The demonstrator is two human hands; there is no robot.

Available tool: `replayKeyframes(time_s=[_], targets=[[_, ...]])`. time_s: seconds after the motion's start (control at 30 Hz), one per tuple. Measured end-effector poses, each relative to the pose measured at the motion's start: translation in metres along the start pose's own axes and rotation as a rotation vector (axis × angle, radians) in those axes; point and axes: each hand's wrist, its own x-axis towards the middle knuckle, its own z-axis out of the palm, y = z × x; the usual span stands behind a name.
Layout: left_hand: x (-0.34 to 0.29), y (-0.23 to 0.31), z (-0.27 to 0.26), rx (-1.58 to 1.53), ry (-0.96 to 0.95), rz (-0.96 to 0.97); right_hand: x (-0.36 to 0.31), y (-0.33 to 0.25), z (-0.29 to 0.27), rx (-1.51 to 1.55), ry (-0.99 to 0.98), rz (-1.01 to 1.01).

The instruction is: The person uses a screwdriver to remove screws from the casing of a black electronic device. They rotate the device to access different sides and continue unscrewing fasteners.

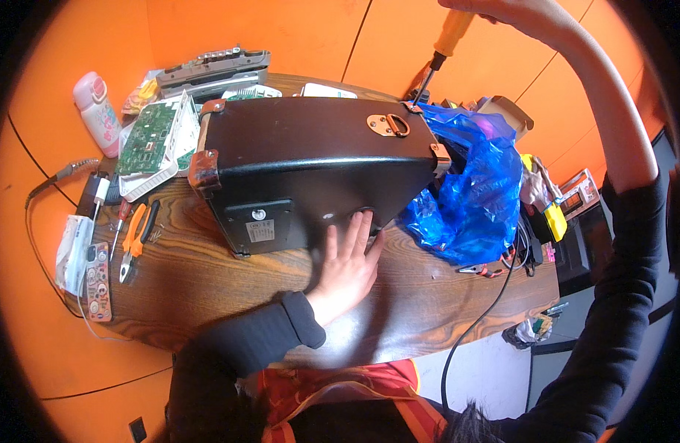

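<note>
A black box-shaped cabinet (310, 140) with metal corner caps stands on the wooden table. On its near face are a recessed panel with a round socket and a label. A ring handle on a metal plate (385, 125) sits on its upper side. My right hand (513, 13), partly cut off by the upper edge, is closed round the yellow-orange handle of a screwdriver (451, 33). Its shaft points down to the far right metal corner cap (412, 108). My left hand (345, 269) lies against the cabinet's near face, fingers stretched out and holding nothing.
A crumpled blue plastic bag (473, 199) lies right of the cabinet. Green circuit boards (146, 136) and a pink-white bottle (98, 114) stand left. Orange-handled pliers (137, 235), a red-handled screwdriver (123, 211) and small screws (157, 233) lie nearby. A black cable (476, 317) hangs over the front edge.
</note>
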Motion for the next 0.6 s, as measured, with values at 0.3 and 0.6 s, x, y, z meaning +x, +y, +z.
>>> replayKeyframes(time_s=[0.3, 0.6], targets=[[-0.001, 0.004, -0.013, -0.004, 0.057, 0.014, -0.010, 0.022, 0.057, 0.614, 0.314, -0.116], [0.066, -0.006, -0.168, -0.172, 0.589, 0.235, -0.025, 0.029, 0.087, 1.039, 0.444, -0.268]])
